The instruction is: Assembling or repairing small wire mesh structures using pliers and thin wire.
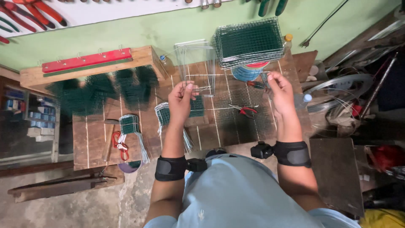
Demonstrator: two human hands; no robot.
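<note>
My left hand (181, 101) and my right hand (280, 93) are raised over a brown wooden workbench (95, 139), each pinching an edge of a thin, almost see-through wire mesh panel (228, 88) stretched between them. Both wrists wear black straps with small devices. Under the hands lie red-handled pliers (247, 109) and a bundle of green mesh pieces with wire ends (164, 116). A stack of green wire mesh sheets (249, 42) sits behind, on a blue roll (245, 72).
A wooden block with a red bar (86, 61) stands at the back left with dark green mesh clumps (101, 88) before it. Another green mesh bundle (128, 126) and red scissors (120, 143) lie left. Metal strips and clutter (346, 88) crowd the right; tools hang on the wall.
</note>
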